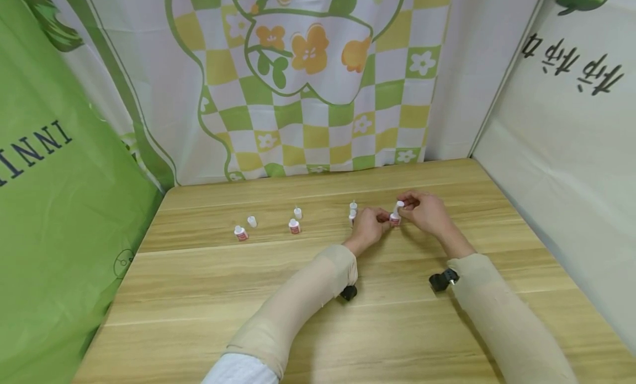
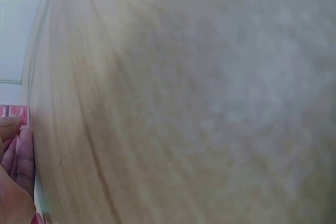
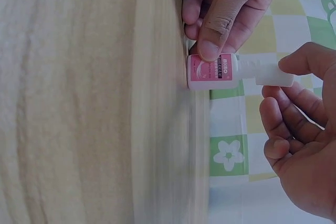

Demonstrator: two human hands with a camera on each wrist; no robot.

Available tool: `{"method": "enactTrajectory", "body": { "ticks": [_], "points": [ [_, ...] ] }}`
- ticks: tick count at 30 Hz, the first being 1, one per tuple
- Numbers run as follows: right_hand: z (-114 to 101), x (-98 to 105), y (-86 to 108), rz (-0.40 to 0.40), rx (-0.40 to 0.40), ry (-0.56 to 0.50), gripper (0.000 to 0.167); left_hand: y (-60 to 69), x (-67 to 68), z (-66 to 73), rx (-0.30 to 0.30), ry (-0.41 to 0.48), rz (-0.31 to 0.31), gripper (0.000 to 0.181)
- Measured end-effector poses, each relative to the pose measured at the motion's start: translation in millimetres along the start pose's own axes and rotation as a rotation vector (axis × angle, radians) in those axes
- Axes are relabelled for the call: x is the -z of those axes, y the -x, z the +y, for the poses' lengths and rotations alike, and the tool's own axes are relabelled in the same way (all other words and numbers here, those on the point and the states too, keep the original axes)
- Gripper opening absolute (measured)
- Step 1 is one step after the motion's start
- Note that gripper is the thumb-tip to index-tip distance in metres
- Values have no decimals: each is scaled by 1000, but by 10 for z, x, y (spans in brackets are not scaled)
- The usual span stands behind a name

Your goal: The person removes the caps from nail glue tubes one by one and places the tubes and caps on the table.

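Observation:
In the head view, my left hand (image 1: pixel 366 228) holds a small nail glue bottle (image 1: pixel 395 221) with a pink label, upright on the table. My right hand (image 1: pixel 428 212) pinches its white cap (image 1: pixel 399 205) between thumb and fingers. Seen from the right wrist, the cap (image 3: pixel 274 75) sits slightly tilted at the end of the bottle's neck, and part of the neck shows between cap and body. The left thumb presses on the pink label of the bottle (image 3: pixel 226 80). At the left wrist view's edge, only part of the left hand (image 2: pixel 18 166) and the label appear.
Left of my hands stand similar bottles (image 1: pixel 240 233), (image 1: pixel 295 226), and another bottle (image 1: pixel 352 217) partly behind the left hand. Behind each is a separate white cap (image 1: pixel 252 222), two with thin tips upward. Curtains (image 1: pixel 318 113) border the wooden table (image 1: pixel 199 296).

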State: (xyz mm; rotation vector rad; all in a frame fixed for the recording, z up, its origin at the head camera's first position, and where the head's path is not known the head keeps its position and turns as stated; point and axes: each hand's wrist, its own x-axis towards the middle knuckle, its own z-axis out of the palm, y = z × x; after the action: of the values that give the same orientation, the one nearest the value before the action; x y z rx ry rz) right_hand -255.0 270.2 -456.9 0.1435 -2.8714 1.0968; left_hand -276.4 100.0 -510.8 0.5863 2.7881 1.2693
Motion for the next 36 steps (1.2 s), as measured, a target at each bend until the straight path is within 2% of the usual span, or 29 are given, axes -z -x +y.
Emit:
{"method": "enactTrajectory", "body": {
  "ticks": [5, 11, 23, 32, 36],
  "points": [
    [-5, 10, 0, 24, 7, -1, 31, 3, -1, 0, 3, -19, 7, 13],
    [-31, 30, -2, 59, 28, 2, 30, 4, -1, 11, -25, -64, 30, 14],
    [-38, 57, -13, 105, 38, 21, 28, 32, 11, 19, 13, -4, 9, 15],
    [-26, 73, -13, 153, 36, 6, 29, 69, 7, 38, 9, 24, 16, 14],
    [-12, 80, -18, 160, 35, 18, 28, 81, 12, 52, -6, 8, 22, 15]
  ]
}}
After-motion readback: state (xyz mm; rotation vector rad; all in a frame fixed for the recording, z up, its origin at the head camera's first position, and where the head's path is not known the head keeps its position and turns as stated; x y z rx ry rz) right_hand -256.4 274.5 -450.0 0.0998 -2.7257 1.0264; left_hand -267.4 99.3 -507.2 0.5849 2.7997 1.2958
